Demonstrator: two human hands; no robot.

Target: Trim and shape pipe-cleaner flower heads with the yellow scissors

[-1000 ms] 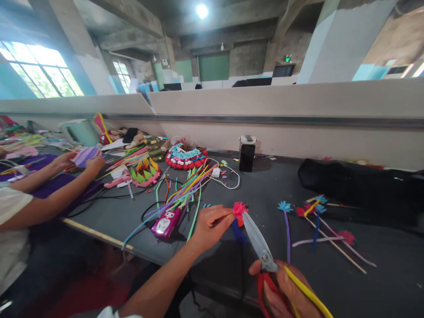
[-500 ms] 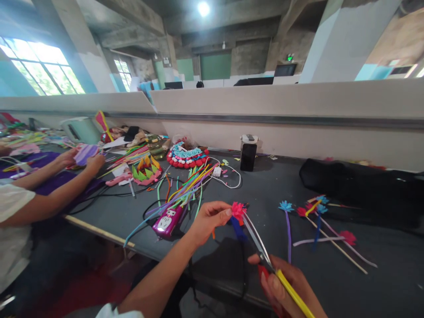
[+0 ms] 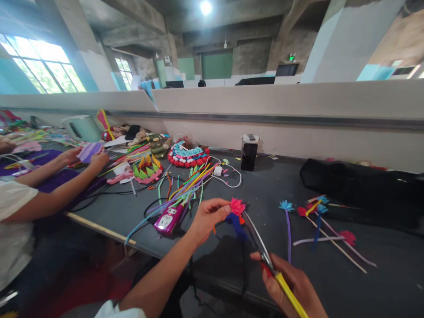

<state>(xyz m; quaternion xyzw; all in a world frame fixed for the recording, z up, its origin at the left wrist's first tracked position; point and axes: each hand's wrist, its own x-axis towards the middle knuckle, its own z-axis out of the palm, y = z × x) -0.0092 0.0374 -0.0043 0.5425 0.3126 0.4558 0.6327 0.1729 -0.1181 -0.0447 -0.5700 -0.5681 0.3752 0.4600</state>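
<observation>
Between the fingertips of my left hand (image 3: 210, 217) is a pink paper-like flower (image 3: 237, 206) with pointed petals. My right hand (image 3: 291, 282) grips a pair of scissors (image 3: 265, 254) with a yellow and red handle. The blade tips point up toward the flower and end just below its right side, a small gap apart from it. An orange-red scrap (image 3: 241, 220) shows under the flower. Beneath lies something dark blue (image 3: 237, 229) on the table. To the right are a blue flower on a purple stem (image 3: 286, 221) and a pile of stemmed flowers (image 3: 323, 221).
A purple power strip (image 3: 168, 220) lies under a bundle of colourful strips (image 3: 188, 190). Behind stand a phone (image 3: 249, 155) and a beaded blue-and-red piece (image 3: 188, 154). A black bag (image 3: 357, 185) lies right. At left, a co-worker's hands (image 3: 96, 160) hold a purple striped piece.
The scissor blades have drawn slightly down and away from the pink flower and look closer together. The flower's face has turned a little upward. My left hand has barely moved.
</observation>
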